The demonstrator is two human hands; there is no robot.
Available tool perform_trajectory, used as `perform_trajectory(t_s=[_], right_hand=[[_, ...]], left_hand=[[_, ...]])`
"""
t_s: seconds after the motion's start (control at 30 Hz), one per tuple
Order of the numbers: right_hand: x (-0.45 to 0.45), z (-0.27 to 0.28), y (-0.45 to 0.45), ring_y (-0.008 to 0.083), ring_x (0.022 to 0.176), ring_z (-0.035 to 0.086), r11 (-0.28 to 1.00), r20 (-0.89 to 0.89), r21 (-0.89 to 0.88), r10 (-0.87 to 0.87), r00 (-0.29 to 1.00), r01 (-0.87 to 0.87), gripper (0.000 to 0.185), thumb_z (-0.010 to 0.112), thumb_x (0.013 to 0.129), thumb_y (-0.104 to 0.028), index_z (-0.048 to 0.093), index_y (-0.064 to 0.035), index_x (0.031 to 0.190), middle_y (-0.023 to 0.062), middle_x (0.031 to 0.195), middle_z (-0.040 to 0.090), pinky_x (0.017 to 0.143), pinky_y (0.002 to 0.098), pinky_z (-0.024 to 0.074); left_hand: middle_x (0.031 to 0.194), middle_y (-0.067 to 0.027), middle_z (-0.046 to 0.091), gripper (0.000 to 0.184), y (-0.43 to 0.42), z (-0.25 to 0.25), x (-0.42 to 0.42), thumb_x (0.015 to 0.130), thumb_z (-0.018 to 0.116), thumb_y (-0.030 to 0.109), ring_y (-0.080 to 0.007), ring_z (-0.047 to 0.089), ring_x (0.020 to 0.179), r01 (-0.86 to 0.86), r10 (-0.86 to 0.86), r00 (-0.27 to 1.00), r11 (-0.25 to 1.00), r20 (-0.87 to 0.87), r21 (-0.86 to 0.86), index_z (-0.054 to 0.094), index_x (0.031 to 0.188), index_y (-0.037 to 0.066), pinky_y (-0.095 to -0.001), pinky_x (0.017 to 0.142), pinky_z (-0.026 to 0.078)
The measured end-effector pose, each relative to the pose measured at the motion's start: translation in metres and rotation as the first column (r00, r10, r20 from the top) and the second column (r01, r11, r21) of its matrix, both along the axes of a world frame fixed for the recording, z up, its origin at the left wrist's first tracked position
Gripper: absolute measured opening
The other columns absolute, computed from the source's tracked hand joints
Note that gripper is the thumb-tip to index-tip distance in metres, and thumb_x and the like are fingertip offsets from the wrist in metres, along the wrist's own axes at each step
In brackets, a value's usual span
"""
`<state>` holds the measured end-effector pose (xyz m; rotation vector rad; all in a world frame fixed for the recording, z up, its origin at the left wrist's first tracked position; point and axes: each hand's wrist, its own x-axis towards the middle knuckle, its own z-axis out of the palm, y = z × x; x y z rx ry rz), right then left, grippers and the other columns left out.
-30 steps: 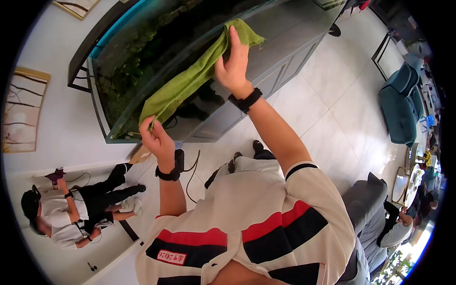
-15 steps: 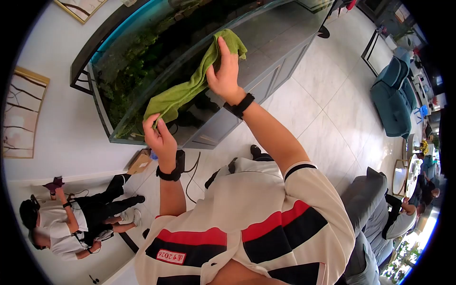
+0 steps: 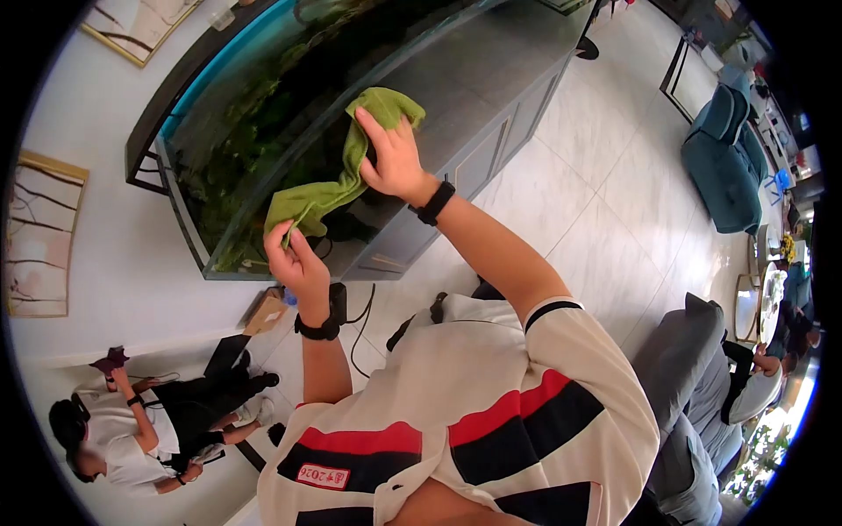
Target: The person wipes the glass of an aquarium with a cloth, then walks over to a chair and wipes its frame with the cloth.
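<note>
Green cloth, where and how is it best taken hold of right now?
Probably pinch the green cloth at its bunched middle, coming from the wearer's side: that narrow fold is exposed between the left grip and the right grip, which occupy its ends, and the aquarium's glass lies behind it.

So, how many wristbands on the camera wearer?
2: left wristband, just behind the left hand; right wristband, just behind the right hand. No others visible on either arm.

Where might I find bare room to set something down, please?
Bare: pale floor between the grey cabinet and teal armchair. Crowded: at the tank where left hand and right hand touch the green cloth, and around the cardboard box.
</note>
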<state>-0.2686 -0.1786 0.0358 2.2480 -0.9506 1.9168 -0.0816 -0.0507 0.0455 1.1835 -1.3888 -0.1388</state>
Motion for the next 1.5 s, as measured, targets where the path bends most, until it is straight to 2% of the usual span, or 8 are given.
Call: perform_trajectory(t_s=[0.33,0.37,0.77,1.07,1.1,1.13,1.2,1.5], right_hand=[[-0.051,0.003,-0.069,0.0431,0.117,0.048,0.995,0.157,-0.003,-0.1,0.983,0.101,0.072,0.06,0.076,-0.014,0.038,-0.0035,0.145,0.0209,0.124,0.054,0.107,0.0548,0.0297],[-0.058,0.002,-0.077,0.0432,0.117,0.048,0.994,0.172,0.006,-0.108,0.979,0.109,0.073,0.059,0.076,-0.014,0.038,-0.0034,0.145,0.021,0.124,0.055,0.107,0.0557,0.0289],[-0.206,-0.006,-0.19,0.0412,0.092,0.053,0.991,0.143,0.011,-0.136,0.98,0.135,0.08,0.06,0.071,-0.017,0.037,-0.0099,0.148,0.0154,0.079,0.058,0.102,0.0593,0.0336],[-0.298,-0.006,-0.251,0.0417,0.093,0.053,0.982,0.229,0.098,-0.183,0.956,0.164,0.075,0.064,0.076,-0.021,0.039,-0.0053,0.145,0.0183,0.089,0.06,0.099,0.056,0.0365],[-0.308,-0.001,-0.251,0.046,0.11,0.049,0.982,0.246,0.085,-0.183,0.952,0.167,0.074,0.063,0.075,-0.01,0.037,0.0023,0.143,0.0251,0.123,0.055,0.101,0.0494,0.0358],[-0.312,-0.004,-0.26,0.0406,0.096,0.052,0.982,0.31,0.04,-0.188,0.932,0.185,0.078,0.064,0.073,-0.015,0.036,-0.0048,0.145,0.0191,0.097,0.058,0.107,0.0572,0.0301],[-0.324,-0.005,-0.252,0.046,0.142,0.021,0.936,0.224,0.353,-0.077,0.972,-0.007,0.077,0.059,0.087,-0.021,0.023,0.0001,0.151,0.0205,0.156,0.027,0.118,0.0496,0.0147],[-0.266,0.015,-0.22,0.0392,0.109,0.052,0.992,0.222,0.124,-0.051,0.974,0.023,0.064,0.063,0.069,-0.011,0.052,-0.006,0.132,0.0158,0.12,0.059,0.104,0.0551,0.0295]], left_hand=[[0.106,-0.0076,0.056,0.017,-0.023,0.003,-0.044,0.101,0.051,0.009,-0.006,0.047,0.071,-0.049,0.049,0.999,0.999,-0.023,-0.011,0.052,0.115,-0.001,-0.0193,0.06,0.039],[0.113,-0.0129,0.057,0.022,-0.022,0.003,-0.047,0.102,0.051,0.019,-0.0219,0.06,0.104,-0.058,0.065,0.997,0.991,-0.049,0.123,0.052,0.116,0.001,-0.0335,0.092,0.048],[0.105,-0.0077,0.056,0.017,-0.126,0.009,-0.19,0.1,0.052,0.008,-0.0072,0.051,0.074,-0.107,0.103,0.99,0.994,0.093,0.033,0.052,0.115,-0.001,-0.0205,0.064,0.041],[0.113,-0.0138,0.061,0.025,-0.172,0.018,-0.274,0.102,0.052,0.021,-0.0174,0.061,0.103,-0.066,0.063,0.998,0.968,0.019,0.244,0.052,0.116,0.001,-0.0288,0.086,0.047],[0.113,-0.0136,0.061,0.025,-0.177,0.018,-0.282,0.102,0.052,0.021,-0.0172,0.061,0.103,-0.049,0.044,0.999,0.968,0.027,0.245,0.052,0.117,0.001,-0.0286,0.087,0.047],[0.113,-0.0133,0.061,0.024,-0.183,0.017,-0.289,0.102,0.052,0.02,-0.017,0.061,0.102,-0.031,0.023,0.999,0.969,0.033,0.246,0.052,0.117,0.0,-0.0284,0.087,0.047],[0.113,-0.013,0.062,0.024,-0.19,0.015,-0.294,0.102,0.051,0.019,-0.0169,0.061,0.1,-0.043,0.024,0.996,0.971,0.081,0.237,0.052,0.117,0.0,-0.028,0.087,0.047],[0.104,-0.0104,0.062,0.022,-0.177,0.019,-0.276,0.103,0.05,0.018,-0.0169,0.062,0.097,-0.152,0.124,0.984,0.96,0.13,0.236,0.052,0.117,0.001,-0.026,0.083,0.047]])
